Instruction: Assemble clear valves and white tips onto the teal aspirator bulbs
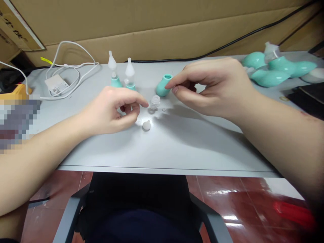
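My left hand [115,109] hovers over the table with curled fingers, its thumb and index finger apart and nothing between them. Close to its index fingertip is a small clear plastic part [155,100]. A round whitish cap with a tab [146,125] lies nearer to me, and a tiny ring [164,109] sits to the right of the clear part. My right hand [202,86] has its index fingertip at the side of a teal squeeze bulb [163,87], perhaps touching it. A small gap shows between that finger and the thumb. The bulb leans, its open neck up.
Two teal bulbs with white pointed nozzles [130,71] stand behind my left hand. Several more teal bulbs [273,74] are heaped at the right. A white adapter [57,84] with looped white cable lies at the left. A black cable [217,50] runs along the cardboard wall.
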A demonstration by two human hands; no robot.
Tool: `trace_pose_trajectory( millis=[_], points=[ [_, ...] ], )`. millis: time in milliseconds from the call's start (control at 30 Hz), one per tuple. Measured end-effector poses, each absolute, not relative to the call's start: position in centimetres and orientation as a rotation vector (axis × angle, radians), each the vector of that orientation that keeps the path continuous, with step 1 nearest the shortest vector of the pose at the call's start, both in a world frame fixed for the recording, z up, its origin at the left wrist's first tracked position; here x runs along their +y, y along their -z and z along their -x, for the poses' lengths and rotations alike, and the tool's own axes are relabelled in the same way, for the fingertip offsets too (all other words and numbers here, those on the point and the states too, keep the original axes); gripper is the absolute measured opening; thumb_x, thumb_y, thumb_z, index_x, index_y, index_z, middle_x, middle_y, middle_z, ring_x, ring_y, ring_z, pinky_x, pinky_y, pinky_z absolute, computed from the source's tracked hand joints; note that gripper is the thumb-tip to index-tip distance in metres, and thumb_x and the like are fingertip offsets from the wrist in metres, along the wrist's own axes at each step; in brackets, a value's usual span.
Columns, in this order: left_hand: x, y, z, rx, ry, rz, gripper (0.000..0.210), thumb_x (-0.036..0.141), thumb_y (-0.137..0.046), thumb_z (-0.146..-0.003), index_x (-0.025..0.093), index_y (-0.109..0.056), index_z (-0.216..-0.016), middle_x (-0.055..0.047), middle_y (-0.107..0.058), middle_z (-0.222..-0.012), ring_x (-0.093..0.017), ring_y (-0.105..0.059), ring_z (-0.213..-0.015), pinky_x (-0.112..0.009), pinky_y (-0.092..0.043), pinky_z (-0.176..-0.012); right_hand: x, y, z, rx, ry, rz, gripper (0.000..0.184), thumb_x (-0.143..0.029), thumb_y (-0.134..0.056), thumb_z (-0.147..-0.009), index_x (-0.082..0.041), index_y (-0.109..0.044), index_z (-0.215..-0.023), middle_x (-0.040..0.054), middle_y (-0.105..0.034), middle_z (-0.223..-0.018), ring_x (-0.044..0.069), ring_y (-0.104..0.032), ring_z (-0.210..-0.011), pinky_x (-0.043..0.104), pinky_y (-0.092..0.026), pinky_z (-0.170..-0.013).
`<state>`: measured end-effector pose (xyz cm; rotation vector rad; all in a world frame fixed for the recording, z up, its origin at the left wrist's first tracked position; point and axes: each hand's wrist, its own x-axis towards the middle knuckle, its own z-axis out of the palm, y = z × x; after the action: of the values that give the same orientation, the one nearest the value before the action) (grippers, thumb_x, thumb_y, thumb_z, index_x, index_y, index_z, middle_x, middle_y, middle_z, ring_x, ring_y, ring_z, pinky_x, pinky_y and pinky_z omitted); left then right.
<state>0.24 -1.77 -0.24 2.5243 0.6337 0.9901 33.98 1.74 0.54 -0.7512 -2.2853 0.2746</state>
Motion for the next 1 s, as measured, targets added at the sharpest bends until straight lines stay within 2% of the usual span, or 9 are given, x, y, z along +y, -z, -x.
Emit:
trace_pose_trajectory(
  millis=[133,333,500,633,800,900,1000],
  points=[
    [-1.7,0.5,-0.3,0.78,-0.95,-2.45,0.02,0.021,-0.075,-0.107,0.029,-0.091,-0.117,-0.001,-0.09,-0.091,-0.02,-0.083,-0.078,-0.035,-0.07,-0.074,1.9,-0.2,-33.7,-2.397,-0.176,0.663,0.022,-0.032,-0.075,-0.121,-0.029,-0.093,-0.133,0.0084,-0.089,-0.106,0.024,-0.074,-0.086,0.044,-0.06,-0.079],
    [-1.5,0.7,-0.5,0.77,-1.104,-2.454,0.02,0.018,-0.078,-0.1,0.024,-0.094,-0.11,0.001,-0.087,-0.086,-0.015,-0.076,-0.071,-0.029,-0.063,-0.062,1.3,0.4,-33.0,-2.487,-0.19,0.792,0.033,-0.04,-0.074,-0.12,-0.033,-0.095,-0.145,0.0103,-0.086,-0.114,0.03,-0.077,-0.092,0.046,-0.062,-0.08],
    [-1.1,1.1,-0.7,0.719,-1.106,-2.508,0.023,0.015,-0.078,-0.101,0.023,-0.095,-0.113,0.001,-0.09,-0.09,-0.014,-0.079,-0.073,-0.028,-0.064,-0.066,1.9,1.2,-32.6,-2.506,-0.194,0.702,0.025,-0.03,-0.077,-0.116,-0.023,-0.091,-0.135,0.0116,-0.086,-0.12,0.026,-0.075,-0.095,0.042,-0.058,-0.081],
    [-1.1,1.4,-0.7,0.708,-1.132,-2.55,0.023,0.018,-0.079,-0.101,0.023,-0.096,-0.116,-0.002,-0.092,-0.101,-0.014,-0.077,-0.073,-0.03,-0.064,-0.067,1.8,1.1,-32.3,-2.473,-0.23,0.665,0.01,-0.027,-0.08,-0.112,-0.026,-0.083,-0.122,0.0078,-0.085,-0.114,0.024,-0.073,-0.093,0.041,-0.055,-0.083],
    [-1.4,1.5,-0.8,0.786,-1.121,-2.439,0.033,0.029,-0.088,-0.105,0.02,-0.098,-0.134,-0.009,-0.097,-0.123,-0.021,-0.088,-0.092,-0.032,-0.071,-0.075,0.7,0.9,-31.5,-2.314,-0.318,0.609,0.009,-0.029,-0.087,-0.111,-0.027,-0.085,-0.119,0.0045,-0.087,-0.11,0.022,-0.076,-0.091,0.039,-0.059,-0.083],
    [-1.7,1.4,-1.4,0.735,-1.044,-2.264,0.039,0.031,-0.091,-0.109,0.023,-0.096,-0.146,-0.009,-0.098,-0.13,-0.025,-0.094,-0.104,-0.036,-0.08,-0.086,0.0,1.1,-30.8,-2.237,-0.385,0.608,0.01,-0.034,-0.091,-0.115,-0.028,-0.088,-0.122,0.0055,-0.089,-0.111,0.021,-0.078,-0.091,0.039,-0.062,-0.084],
    [-1.8,1.2,-2.0,0.61,-0.987,-2.085,0.03,0.027,-0.089,-0.112,0.026,-0.096,-0.141,-0.006,-0.099,-0.128,-0.027,-0.098,-0.112,-0.043,-0.085,-0.104,-0.2,1.3,-30.3,-2.181,-0.457,0.57,0.016,-0.042,-0.091,-0.118,-0.027,-0.089,-0.125,0.0065,-0.089,-0.112,0.021,-0.079,-0.092,0.038,-0.061,-0.082]
  ],
)
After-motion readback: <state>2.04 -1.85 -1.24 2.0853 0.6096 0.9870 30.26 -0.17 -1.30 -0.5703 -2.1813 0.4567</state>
